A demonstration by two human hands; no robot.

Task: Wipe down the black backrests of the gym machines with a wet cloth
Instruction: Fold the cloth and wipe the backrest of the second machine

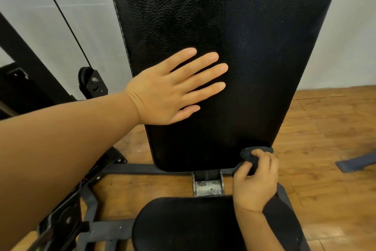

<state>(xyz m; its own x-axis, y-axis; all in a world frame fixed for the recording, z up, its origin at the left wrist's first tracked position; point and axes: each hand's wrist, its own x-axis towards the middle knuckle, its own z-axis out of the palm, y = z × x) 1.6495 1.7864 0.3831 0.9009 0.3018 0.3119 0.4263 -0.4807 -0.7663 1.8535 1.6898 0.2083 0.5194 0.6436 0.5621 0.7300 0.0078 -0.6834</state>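
Note:
A tall black textured backrest (234,37) fills the middle of the view, narrowing toward its bottom edge. My left hand (171,87) lies flat against its lower left part, fingers straight and spread. My right hand (256,181) grips a dark bunched cloth (252,154) at the backrest's lower right corner, the cloth touching the bottom edge. Below sits the black seat pad (183,224).
A grey metal frame (130,169) runs under the backrest, with a bracket (207,185) behind the seat. A cable and black pulley (92,82) hang at the left, beside a black upright. Wooden floor (325,138) spreads to the right, with a dark strap (356,162) lying on it.

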